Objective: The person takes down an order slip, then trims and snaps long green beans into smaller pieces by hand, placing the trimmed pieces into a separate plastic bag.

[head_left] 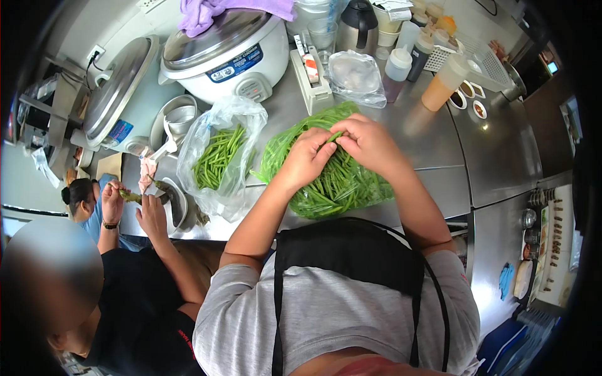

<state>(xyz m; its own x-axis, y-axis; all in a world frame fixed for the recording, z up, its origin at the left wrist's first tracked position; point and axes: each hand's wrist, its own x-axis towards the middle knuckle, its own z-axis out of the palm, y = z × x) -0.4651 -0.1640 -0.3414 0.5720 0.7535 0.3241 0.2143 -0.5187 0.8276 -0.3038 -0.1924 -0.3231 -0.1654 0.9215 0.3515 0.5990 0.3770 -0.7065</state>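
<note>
Above a green plastic bag (276,147) full of green beans (335,188), my two hands meet with fingertips close together. My left hand (308,155) is closed, its thumb and fingers pinching a green bean (335,137). At the other end of that bean my right hand (365,143) is closed on it too. Just left of the green bag stands an open clear plastic bag (235,116) holding cut green beans (219,156).
Two rice cookers (232,53) (125,88) stand at the back left. Sauce bottles (396,74) and small sauce dishes (467,89) sit at the back right. On the left, a co-worker's hands (150,216) handle a greenish vegetable above a bowl (179,203).
</note>
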